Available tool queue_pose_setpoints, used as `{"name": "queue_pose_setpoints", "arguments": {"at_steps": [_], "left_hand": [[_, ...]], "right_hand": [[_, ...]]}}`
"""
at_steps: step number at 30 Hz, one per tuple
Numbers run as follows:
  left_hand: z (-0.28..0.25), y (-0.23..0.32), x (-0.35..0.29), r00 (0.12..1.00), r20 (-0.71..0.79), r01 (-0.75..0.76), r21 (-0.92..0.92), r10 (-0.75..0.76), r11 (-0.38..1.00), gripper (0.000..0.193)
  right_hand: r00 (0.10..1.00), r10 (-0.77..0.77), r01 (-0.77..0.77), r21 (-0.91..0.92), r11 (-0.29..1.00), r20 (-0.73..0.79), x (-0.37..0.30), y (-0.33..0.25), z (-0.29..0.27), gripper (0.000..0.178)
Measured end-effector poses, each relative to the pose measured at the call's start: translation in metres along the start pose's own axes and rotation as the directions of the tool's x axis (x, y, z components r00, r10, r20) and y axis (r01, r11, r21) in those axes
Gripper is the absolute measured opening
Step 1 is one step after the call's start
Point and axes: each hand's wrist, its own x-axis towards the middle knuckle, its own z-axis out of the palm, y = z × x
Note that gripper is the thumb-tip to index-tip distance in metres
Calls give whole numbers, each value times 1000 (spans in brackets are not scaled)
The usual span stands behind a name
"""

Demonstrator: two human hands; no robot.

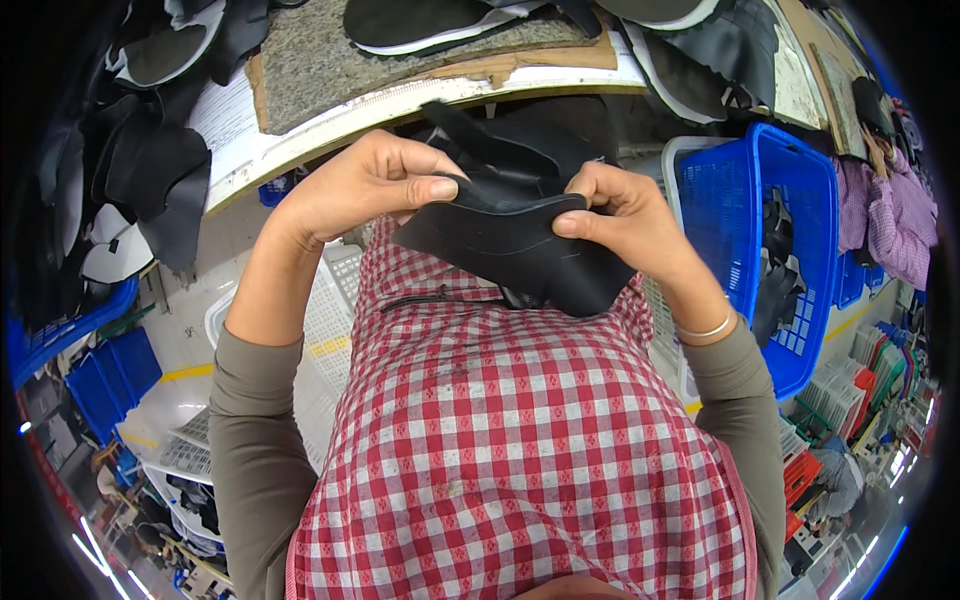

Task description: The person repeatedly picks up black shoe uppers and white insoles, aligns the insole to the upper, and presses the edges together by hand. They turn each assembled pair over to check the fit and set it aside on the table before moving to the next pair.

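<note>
A black leather shoe upper (540, 255) hangs between my hands in front of my checked apron, its curved top edge toward me. My left hand (375, 185) pinches that edge at the left, thumb on the near side. At the right, my right hand (625, 215) grips the same edge between thumb and fingers. Thin pale lines mark the near face of the leather. More black material (490, 145) rises behind the edge; whether it belongs to the same piece I cannot tell.
Ahead is a workbench with a grey stone-like slab (340, 75) and white-edged black shoe pieces (430, 25). Black leather pieces (150, 165) pile at the left. A blue basket (755, 260) holding black pieces stands at my right. Another person's hand and checked sleeve (895, 215) appear far right.
</note>
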Motion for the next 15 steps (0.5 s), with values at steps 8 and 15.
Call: {"name": "queue_pose_setpoints", "arguments": {"at_steps": [8, 15], "left_hand": [[3, 11, 33, 983, 136, -131, 23, 127, 991, 26], [11, 18, 27, 961, 108, -258, 39, 253, 965, 23]], "right_hand": [[960, -79, 189, -417, 889, 267, 5, -9, -30, 31], [979, -92, 167, -453, 876, 183, 6, -15, -19, 30]]}}
